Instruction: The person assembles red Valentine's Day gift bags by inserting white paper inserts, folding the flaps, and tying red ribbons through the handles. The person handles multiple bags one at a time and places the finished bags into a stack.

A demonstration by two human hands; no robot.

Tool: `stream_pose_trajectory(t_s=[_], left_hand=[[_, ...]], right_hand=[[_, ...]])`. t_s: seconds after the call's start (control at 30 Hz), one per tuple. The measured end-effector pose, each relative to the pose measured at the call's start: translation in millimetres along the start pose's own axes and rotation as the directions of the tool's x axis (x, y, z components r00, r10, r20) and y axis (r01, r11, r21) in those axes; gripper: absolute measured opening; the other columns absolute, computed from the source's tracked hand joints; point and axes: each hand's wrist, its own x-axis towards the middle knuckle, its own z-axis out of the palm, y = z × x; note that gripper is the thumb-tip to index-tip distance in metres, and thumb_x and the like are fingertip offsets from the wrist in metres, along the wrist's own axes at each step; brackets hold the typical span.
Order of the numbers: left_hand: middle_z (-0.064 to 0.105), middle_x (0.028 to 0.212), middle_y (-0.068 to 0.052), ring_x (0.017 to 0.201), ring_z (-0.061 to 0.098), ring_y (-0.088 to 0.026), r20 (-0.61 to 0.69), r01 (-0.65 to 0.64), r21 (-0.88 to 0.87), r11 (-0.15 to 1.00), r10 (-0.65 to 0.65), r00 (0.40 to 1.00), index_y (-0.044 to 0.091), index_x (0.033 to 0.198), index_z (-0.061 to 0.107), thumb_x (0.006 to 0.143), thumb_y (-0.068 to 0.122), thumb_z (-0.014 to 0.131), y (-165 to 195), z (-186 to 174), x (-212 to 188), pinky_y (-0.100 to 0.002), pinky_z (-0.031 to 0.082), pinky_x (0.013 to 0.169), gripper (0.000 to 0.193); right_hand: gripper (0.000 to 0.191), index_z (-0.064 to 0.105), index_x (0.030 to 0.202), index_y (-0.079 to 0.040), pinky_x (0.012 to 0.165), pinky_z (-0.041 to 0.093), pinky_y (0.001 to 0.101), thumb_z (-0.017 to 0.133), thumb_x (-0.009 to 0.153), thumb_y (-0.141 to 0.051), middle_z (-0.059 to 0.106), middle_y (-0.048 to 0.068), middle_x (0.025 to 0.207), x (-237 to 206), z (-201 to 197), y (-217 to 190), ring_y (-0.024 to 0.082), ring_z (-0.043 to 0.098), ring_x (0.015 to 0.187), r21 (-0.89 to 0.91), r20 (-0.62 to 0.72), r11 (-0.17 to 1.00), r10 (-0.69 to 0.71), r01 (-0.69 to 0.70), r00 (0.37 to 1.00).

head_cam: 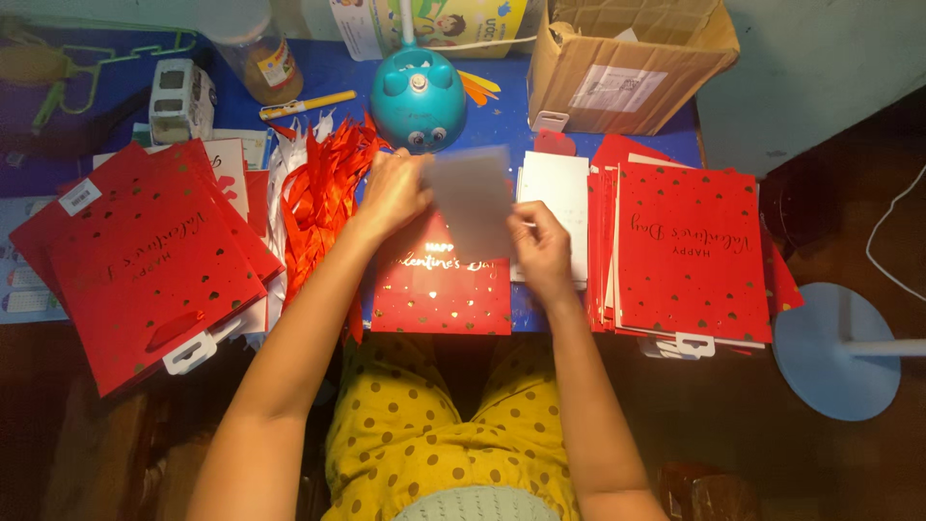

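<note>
Over the middle of the blue surface we see both hands raised around a pale grey rectangular card, which is blurred. Our left hand pinches the card's left edge near its top, fingers curled, the forearm running up from the lower left. Our right hand closes on the card's lower right edge, knuckles toward us, its forearm rising from the lower right. So each grip is narrow and holding the card.

Directly beneath the card lies a flat red paper bag with gold dots and gold lettering, its near edge at the edge of the surface. Just left of our left hand sits a heap of red and white ribbons. Farther left a fanned stack of red dotted bags rests with a white plastic hanger tab at its near corner. Right of our right hand we note a white sheet stack, then a tall stack of red bags. Behind the card stands a round teal lamp base, and a brown cardboard box sits to its right.
</note>
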Motion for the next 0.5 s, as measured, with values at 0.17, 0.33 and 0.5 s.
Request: stream_pose_trajectory(t_s=[0.17,0.33,0.5], left_hand=[[0.074,0.085,-0.007,0.079,0.073,-0.019,0.016,0.006,-0.395,0.919,0.000,1.000,0.009,0.090,0.071,0.081,0.025,0.083,4.0,-61.3,5.9,-0.035,0.054,0.079,0.022],[0.074,0.072,-0.005,0.066,0.068,-0.023,-0.079,-0.223,-0.239,0.945,0.210,0.975,0.010,0.081,0.074,0.083,0.022,0.080,40.3,-135.4,-7.9,-0.044,0.047,0.079,0.014],[0.066,0.063,-0.010,0.067,0.067,-0.029,0.024,-0.227,0.049,0.973,0.226,0.974,0.012,0.076,0.075,0.097,0.033,0.072,75.7,-169.1,-22.9,-0.046,0.043,0.066,0.029]], right_hand=[[0.008,0.069,0.094,-0.004,0.115,0.037,0.0516,0.074,0.087,-0.006,0.061,0.014,0.138,14.9,3.1,-88.2,0.036,0.049,0.136,-0.458,0.290,0.711,-0.449,0.534,0.845],[0.007,0.072,0.093,-0.008,0.120,0.029,0.0604,0.075,0.087,-0.007,0.067,0.006,0.128,33.1,10.3,-142.7,0.027,0.056,0.132,-0.568,0.424,0.526,-0.472,0.633,0.773],[0.011,0.076,0.103,-0.007,0.119,0.035,0.0502,0.074,0.092,-0.007,0.070,0.002,0.119,17.1,10.6,-163.0,0.021,0.061,0.122,-0.610,0.479,0.324,-0.576,0.723,0.662]])
